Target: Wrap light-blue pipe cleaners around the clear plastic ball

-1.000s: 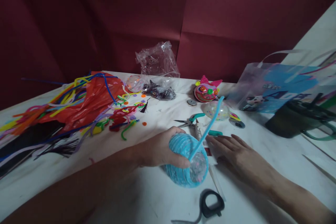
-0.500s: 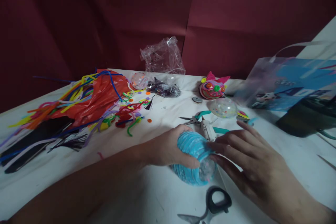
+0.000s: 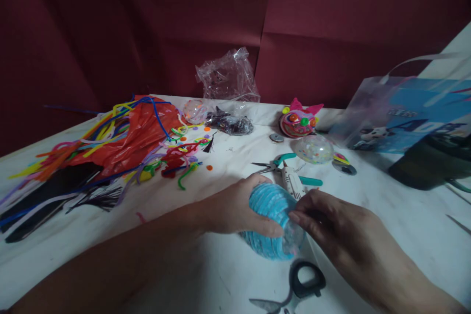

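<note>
A clear ball wrapped in fuzzy light blue pipe cleaner (image 3: 270,205) sits low in the middle of the view, its right end bare and see-through. My left hand (image 3: 235,206) is wrapped round its left side, the thumb across the front. At the upper right edge of the blue wrapping, my right hand (image 3: 342,235) has thumb and forefinger pinched together; what lies between the fingertips is too small to tell. Just beyond the ball is a white glue gun (image 3: 292,180), lying over teal-handled pliers (image 3: 312,181). Black-handled scissors (image 3: 307,279) lie nearer me, below the ball.
Pipe cleaners and a red plastic bag (image 3: 136,140) cover the left side. Behind stand a decorated pink face ball (image 3: 299,121), a clear ball with dots (image 3: 314,149) and a crumpled clear bag (image 3: 230,78). A blue printed bag (image 3: 408,117) is at right.
My right hand's raised fingers have curled in, and its fingertips now pinch at the edge of the blue wrapping. My left hand holds the ball as before.
</note>
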Action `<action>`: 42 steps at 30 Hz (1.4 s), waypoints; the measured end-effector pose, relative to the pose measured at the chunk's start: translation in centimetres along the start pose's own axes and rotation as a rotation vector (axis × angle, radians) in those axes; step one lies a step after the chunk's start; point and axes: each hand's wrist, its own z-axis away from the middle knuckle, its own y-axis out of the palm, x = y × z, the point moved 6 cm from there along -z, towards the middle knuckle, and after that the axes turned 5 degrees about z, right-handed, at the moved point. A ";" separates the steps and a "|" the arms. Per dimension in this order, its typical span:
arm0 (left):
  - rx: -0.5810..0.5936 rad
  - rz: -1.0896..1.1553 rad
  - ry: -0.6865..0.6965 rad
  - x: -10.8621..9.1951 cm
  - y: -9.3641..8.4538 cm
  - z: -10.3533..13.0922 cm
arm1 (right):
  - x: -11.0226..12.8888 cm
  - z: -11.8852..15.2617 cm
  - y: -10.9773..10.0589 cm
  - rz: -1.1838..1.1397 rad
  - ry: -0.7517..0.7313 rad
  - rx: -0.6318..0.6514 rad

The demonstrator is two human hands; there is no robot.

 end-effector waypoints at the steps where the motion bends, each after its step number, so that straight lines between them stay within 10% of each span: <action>1: 0.006 0.005 -0.004 0.0 0.0 0.0 | 0.1 0.0 0.0 0.012 -0.010 -0.007; 42: -0.080 -0.331 0.157 -1.6 0.7 1.2 | 1.5 0.4 -0.1 0.226 -0.032 0.095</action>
